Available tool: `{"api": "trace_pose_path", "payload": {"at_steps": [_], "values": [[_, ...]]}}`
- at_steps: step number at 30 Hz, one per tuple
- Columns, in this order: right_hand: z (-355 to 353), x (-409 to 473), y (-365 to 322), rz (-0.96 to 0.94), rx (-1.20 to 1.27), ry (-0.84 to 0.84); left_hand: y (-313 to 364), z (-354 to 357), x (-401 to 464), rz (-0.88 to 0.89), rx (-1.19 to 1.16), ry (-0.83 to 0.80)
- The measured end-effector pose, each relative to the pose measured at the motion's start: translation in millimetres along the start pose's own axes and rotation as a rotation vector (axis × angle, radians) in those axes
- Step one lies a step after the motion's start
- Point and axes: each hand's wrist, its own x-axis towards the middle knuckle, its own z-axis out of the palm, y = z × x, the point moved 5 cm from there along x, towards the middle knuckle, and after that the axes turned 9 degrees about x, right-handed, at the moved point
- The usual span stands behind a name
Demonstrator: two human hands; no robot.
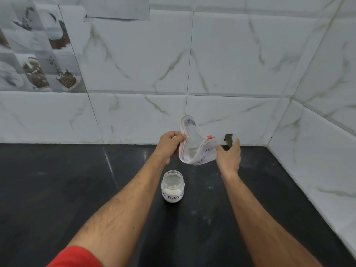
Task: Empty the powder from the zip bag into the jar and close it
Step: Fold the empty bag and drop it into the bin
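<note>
A clear zip bag (194, 145) with a red seal strip and an orange slider hangs in the air above the counter, its mouth spread wide and facing me. My left hand (170, 144) pinches the bag's left edge. My right hand (229, 157) holds the bag's right side. The bag looks nearly empty. Below and slightly left of it, a small glass jar (173, 186) stands upright on the black counter (77, 189), lidless, with white powder in its lower part and a handwritten label. No lid is in view.
White marble-pattern wall tiles rise behind the counter and along its right side, meeting in a corner at the far right. A small dark hole (228, 140) is in the back wall just behind my right hand. A red sleeve (77, 257) shows at the bottom left.
</note>
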Motion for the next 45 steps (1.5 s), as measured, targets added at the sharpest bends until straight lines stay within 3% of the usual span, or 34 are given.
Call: {"api": "trace_pose_path", "payload": {"at_steps": [5,9,21,31,35,39,41,45], "values": [[8,-7,-21,-0.188,0.017,-0.321,9,13,6,0.000,0.027,-0.016],[7,-14,-33,-0.262,0.041,-0.402,9,13,10,-0.011,0.021,0.008],[-20,34,-51,-0.288,0.011,-0.447,13,-45,23,-0.037,0.340,0.273],[-40,59,-88,-0.204,0.285,-0.382,32,-47,25,0.030,0.214,-0.081],[-39,67,-89,-0.188,0.348,-0.335,36,-41,23,0.096,0.249,-0.051],[-36,65,-90,-0.074,0.540,-0.308,21,-19,20,0.102,-0.045,-0.133],[-35,63,-88,-0.015,0.596,-0.290,10,-2,15,0.074,-0.067,-0.190],[-36,63,-85,0.035,0.633,-0.270,-1,15,10,0.111,-0.133,-0.088]]}}
